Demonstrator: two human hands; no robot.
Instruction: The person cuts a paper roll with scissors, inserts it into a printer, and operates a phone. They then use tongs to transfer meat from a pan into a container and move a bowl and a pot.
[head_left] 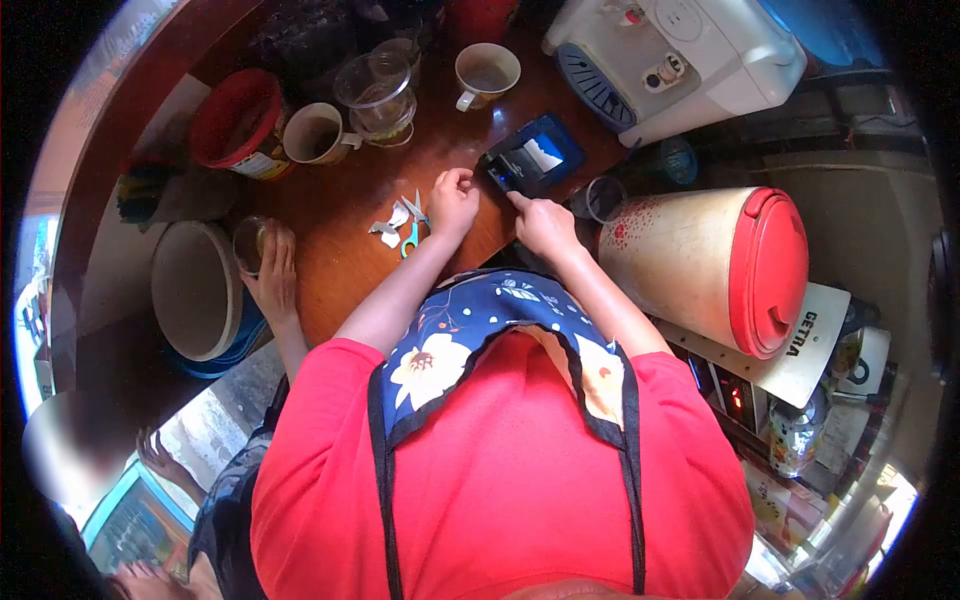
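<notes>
A small dark-blue and black device point(530, 157) with a white patch on top lies on the brown table ahead of me. My left hand point(454, 204) is at its left corner, fingers curled together; what they hold, if anything, I cannot tell. My right hand point(545, 228) has its index finger stretched out, the tip right at the near edge of the device, and the other fingers folded back. Left of my left wrist are scissors point(412, 228) with teal handles and white paper scraps point(391, 226).
Cups point(487, 75), a clear plastic container point(378, 95) and a red tub point(238, 118) stand at the back. A water dispenser point(690, 65) and a red-lidded cooler jug point(690, 262) are to the right. Another person's hand point(272, 268) holds a glass point(250, 245) at left.
</notes>
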